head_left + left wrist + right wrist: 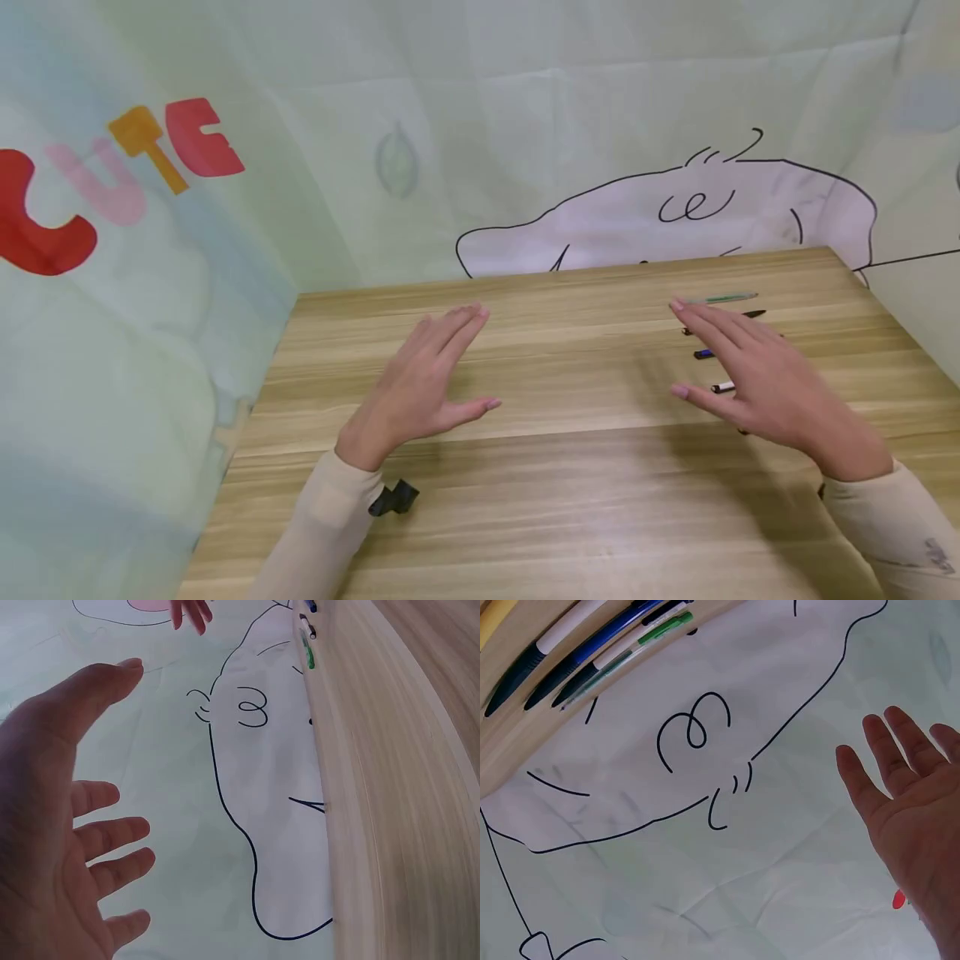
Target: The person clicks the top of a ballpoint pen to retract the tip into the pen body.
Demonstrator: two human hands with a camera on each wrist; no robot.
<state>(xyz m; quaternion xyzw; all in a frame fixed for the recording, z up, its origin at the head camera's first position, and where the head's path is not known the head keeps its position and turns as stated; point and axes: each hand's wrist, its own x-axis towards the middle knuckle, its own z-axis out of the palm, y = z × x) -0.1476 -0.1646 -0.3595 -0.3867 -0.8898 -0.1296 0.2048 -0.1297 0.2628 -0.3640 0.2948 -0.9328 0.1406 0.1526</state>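
My left hand (pixel 416 379) is held over the left half of the wooden table, fingers extended and thumb spread apart, holding nothing. On the right side, my right hand (pixel 776 383) hovers above a row of pens, also with straight fingers and nothing in its grasp. It partly hides them in the head view. A clear pen with green (pixel 727 297) lies farthest back. Nearer come a black-tipped pen (pixel 754 314), a blue pen (pixel 703 354) and a white pen (pixel 722 387). In the right wrist view, a yellow thing (pixel 490 621) shows at the corner beside the pens.
The pale wooden table (pixel 525 500) is bordered at the back and left by a printed cloth (pixel 337 167) with a line-drawn figure and coloured letters. A small black object (pixel 395 497) shows at the left sleeve cuff (pixel 348 475).
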